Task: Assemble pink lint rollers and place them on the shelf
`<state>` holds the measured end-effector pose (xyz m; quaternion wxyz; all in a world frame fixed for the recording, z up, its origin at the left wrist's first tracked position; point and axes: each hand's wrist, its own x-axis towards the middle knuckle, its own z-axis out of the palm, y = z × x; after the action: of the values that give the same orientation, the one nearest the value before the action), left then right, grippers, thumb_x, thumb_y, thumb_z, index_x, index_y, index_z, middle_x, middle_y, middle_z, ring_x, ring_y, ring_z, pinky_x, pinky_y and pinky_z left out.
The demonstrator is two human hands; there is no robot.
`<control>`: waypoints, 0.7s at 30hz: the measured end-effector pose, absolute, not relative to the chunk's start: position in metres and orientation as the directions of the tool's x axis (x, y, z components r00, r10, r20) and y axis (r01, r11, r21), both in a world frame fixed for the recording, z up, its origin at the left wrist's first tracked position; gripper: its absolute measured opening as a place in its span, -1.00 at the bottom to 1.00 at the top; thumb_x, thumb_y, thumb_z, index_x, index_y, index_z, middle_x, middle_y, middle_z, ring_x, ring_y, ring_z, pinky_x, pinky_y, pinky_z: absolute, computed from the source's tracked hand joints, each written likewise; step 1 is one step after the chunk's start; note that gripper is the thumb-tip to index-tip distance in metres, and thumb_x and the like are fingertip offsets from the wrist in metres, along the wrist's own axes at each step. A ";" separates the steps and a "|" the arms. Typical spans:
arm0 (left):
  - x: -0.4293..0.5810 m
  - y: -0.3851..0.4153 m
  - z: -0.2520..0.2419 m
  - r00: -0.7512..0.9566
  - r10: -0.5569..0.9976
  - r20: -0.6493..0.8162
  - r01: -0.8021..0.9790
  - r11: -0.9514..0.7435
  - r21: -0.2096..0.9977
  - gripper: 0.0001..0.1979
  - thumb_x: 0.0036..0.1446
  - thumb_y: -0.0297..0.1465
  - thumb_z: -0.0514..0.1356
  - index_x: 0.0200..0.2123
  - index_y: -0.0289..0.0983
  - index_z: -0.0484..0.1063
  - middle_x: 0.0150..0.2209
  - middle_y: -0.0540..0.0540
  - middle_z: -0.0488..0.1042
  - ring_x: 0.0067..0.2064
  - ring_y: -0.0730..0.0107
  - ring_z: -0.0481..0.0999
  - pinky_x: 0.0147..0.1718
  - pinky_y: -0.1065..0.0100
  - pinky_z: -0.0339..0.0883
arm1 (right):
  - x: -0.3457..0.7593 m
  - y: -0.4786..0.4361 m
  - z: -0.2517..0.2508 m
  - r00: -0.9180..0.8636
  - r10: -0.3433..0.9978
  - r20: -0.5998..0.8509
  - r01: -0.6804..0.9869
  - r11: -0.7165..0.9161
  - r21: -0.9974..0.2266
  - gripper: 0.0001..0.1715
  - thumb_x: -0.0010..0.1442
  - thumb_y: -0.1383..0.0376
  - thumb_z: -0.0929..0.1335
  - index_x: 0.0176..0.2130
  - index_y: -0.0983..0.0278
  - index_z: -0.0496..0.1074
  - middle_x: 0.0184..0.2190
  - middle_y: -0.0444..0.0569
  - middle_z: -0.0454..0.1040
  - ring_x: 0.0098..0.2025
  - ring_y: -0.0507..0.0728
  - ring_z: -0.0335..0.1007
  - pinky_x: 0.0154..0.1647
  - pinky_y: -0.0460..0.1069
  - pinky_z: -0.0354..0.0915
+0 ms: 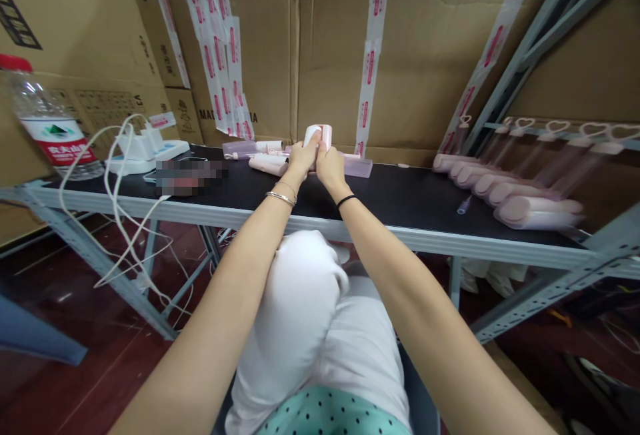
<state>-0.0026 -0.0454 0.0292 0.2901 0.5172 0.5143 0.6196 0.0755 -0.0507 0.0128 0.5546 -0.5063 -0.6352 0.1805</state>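
Both my arms reach forward over a black bench top [400, 198]. My left hand [301, 158] and my right hand [329, 163] are closed together around one pink-and-white cylindrical device [319, 133], which stands upright between them. Close behind the hands lie a few more pale pink tubes [267, 165] and a translucent pink case [357, 168]. My left wrist wears a silver bangle, my right a black band.
A row of pink cylinders [505, 191] with heart-topped clear tubes lies at the right. A white charger block [143, 148] with cables, a blurred flat item [187, 177] and a water bottle [50, 128] sit at the left. Taped cardboard [420, 55] walls the back.
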 end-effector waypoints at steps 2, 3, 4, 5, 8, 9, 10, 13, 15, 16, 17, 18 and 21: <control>-0.004 -0.042 0.028 -0.278 0.889 0.363 0.180 -0.323 0.929 -0.44 0.13 0.07 0.12 -0.24 -0.36 0.50 -0.28 -0.22 0.57 -0.17 0.22 0.55 -0.21 0.34 0.36 | 0.072 -0.050 0.011 0.155 0.851 0.502 0.388 0.415 -0.823 -0.44 0.35 -0.02 0.13 -0.18 0.37 0.42 -0.18 0.29 0.51 0.06 0.38 0.39 0.11 0.20 0.23; -0.005 -0.041 0.027 -0.266 0.892 0.366 0.190 -0.324 0.927 -0.43 0.14 0.07 0.12 -0.22 -0.37 0.49 -0.25 -0.23 0.57 -0.16 0.22 0.55 -0.21 0.34 0.36 | 0.071 -0.051 0.010 0.165 0.857 0.488 0.377 0.402 -0.834 -0.44 0.35 -0.02 0.13 -0.16 0.37 0.41 -0.18 0.29 0.50 0.07 0.38 0.39 0.12 0.22 0.22; -0.007 -0.040 0.026 -0.254 0.892 0.374 0.209 -0.328 0.922 -0.43 0.14 0.06 0.11 -0.21 -0.38 0.49 -0.22 -0.25 0.57 -0.16 0.21 0.54 -0.20 0.33 0.36 | 0.071 -0.051 0.009 0.173 0.863 0.475 0.373 0.389 -0.842 -0.44 0.35 -0.02 0.12 -0.14 0.38 0.40 -0.18 0.30 0.50 0.06 0.39 0.39 0.12 0.24 0.22; -0.009 -0.039 0.025 -0.239 0.891 0.387 0.235 -0.334 0.913 -0.43 0.15 0.05 0.11 -0.20 -0.39 0.49 -0.19 -0.26 0.57 -0.15 0.20 0.54 -0.18 0.32 0.36 | 0.070 -0.052 0.008 0.179 0.866 0.467 0.376 0.378 -0.846 -0.43 0.36 -0.01 0.11 -0.13 0.39 0.39 -0.17 0.31 0.49 0.06 0.39 0.39 0.12 0.25 0.22; -0.013 -0.037 0.022 -0.165 0.884 0.437 0.331 -0.368 0.869 -0.42 0.16 0.05 0.08 -0.19 -0.41 0.49 -0.14 -0.29 0.56 -0.10 0.18 0.53 -0.10 0.30 0.33 | 0.073 -0.054 0.004 0.160 0.863 0.479 0.388 0.392 -0.834 -0.44 0.39 0.06 0.07 -0.15 0.42 0.40 -0.13 0.35 0.48 0.05 0.37 0.40 0.13 0.23 0.21; -0.013 -0.036 0.020 -0.129 0.884 0.449 0.349 -0.383 0.855 -0.41 0.18 0.05 0.07 -0.18 -0.41 0.49 -0.13 -0.29 0.56 -0.09 0.17 0.53 -0.08 0.29 0.33 | 0.075 -0.054 0.003 0.145 0.862 0.486 0.390 0.402 -0.828 -0.44 0.40 0.09 0.06 -0.17 0.42 0.41 -0.11 0.36 0.48 0.06 0.37 0.40 0.14 0.21 0.21; -0.014 -0.035 0.019 -0.094 0.884 0.458 0.351 -0.401 0.846 -0.40 0.19 0.04 0.05 -0.16 -0.42 0.49 -0.11 -0.30 0.56 -0.07 0.16 0.53 -0.05 0.29 0.32 | 0.077 -0.054 0.002 0.132 0.863 0.488 0.393 0.406 -0.825 -0.44 0.40 0.12 0.05 -0.18 0.43 0.41 -0.10 0.37 0.48 0.06 0.36 0.40 0.14 0.19 0.21; -0.012 -0.034 0.016 -0.026 0.876 0.481 0.282 -0.456 0.844 -0.41 0.23 0.02 0.02 -0.10 -0.43 0.46 -0.06 -0.32 0.54 -0.02 0.16 0.52 -0.02 0.29 0.32 | 0.081 -0.053 0.000 0.117 0.880 0.460 0.396 0.384 -0.834 -0.44 0.41 0.14 0.03 -0.13 0.44 0.40 -0.06 0.35 0.47 0.06 0.34 0.41 0.11 0.16 0.23; -0.011 -0.034 0.015 -0.018 0.872 0.489 0.228 -0.473 0.851 -0.42 0.25 0.00 0.01 -0.07 -0.42 0.45 -0.05 -0.32 0.53 -0.01 0.16 0.52 -0.02 0.29 0.32 | 0.082 -0.051 -0.001 0.117 0.889 0.443 0.368 0.376 -0.851 -0.44 0.41 0.10 0.03 -0.07 0.43 0.37 -0.05 0.33 0.47 0.05 0.32 0.41 0.09 0.15 0.24; -0.010 -0.034 0.014 -0.021 0.876 0.481 0.211 -0.467 0.859 -0.41 0.25 0.01 0.00 -0.07 -0.43 0.45 -0.05 -0.32 0.53 -0.01 0.16 0.53 -0.03 0.28 0.33 | 0.082 -0.049 -0.003 0.118 0.892 0.435 0.342 0.375 -0.861 -0.44 0.40 0.08 0.04 -0.05 0.42 0.36 -0.06 0.31 0.47 0.05 0.31 0.41 0.09 0.15 0.25; -0.009 -0.034 0.014 -0.023 0.884 0.467 0.200 -0.454 0.868 -0.41 0.25 0.01 0.00 -0.08 -0.43 0.45 -0.06 -0.32 0.53 -0.02 0.15 0.53 -0.03 0.27 0.34 | 0.081 -0.047 -0.004 0.116 0.895 0.430 0.313 0.378 -0.871 -0.44 0.40 0.05 0.06 -0.05 0.41 0.35 -0.06 0.29 0.48 0.06 0.30 0.41 0.09 0.15 0.24; -0.009 -0.035 0.013 -0.026 0.890 0.455 0.190 -0.443 0.876 -0.40 0.25 0.02 0.00 -0.08 -0.42 0.44 -0.07 -0.32 0.54 -0.03 0.16 0.53 -0.03 0.26 0.34 | 0.081 -0.046 -0.005 0.113 0.896 0.429 0.283 0.385 -0.878 -0.43 0.39 0.03 0.07 -0.05 0.40 0.35 -0.06 0.28 0.48 0.07 0.29 0.40 0.10 0.14 0.24; -0.007 -0.036 0.012 -0.027 0.889 0.458 0.159 -0.448 0.880 -0.39 0.22 0.06 0.01 -0.07 -0.39 0.44 -0.06 -0.28 0.54 0.00 0.20 0.52 0.03 0.28 0.31 | 0.081 -0.042 -0.007 0.098 0.891 0.443 0.226 0.413 -0.882 -0.46 0.39 0.03 0.07 -0.03 0.38 0.33 -0.04 0.23 0.47 0.11 0.26 0.36 0.13 0.12 0.23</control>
<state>-0.0075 -0.0359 0.0120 0.3144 0.6224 0.4207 0.5802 0.0808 -0.0424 -0.0073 0.5812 -0.4597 -0.6074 0.2863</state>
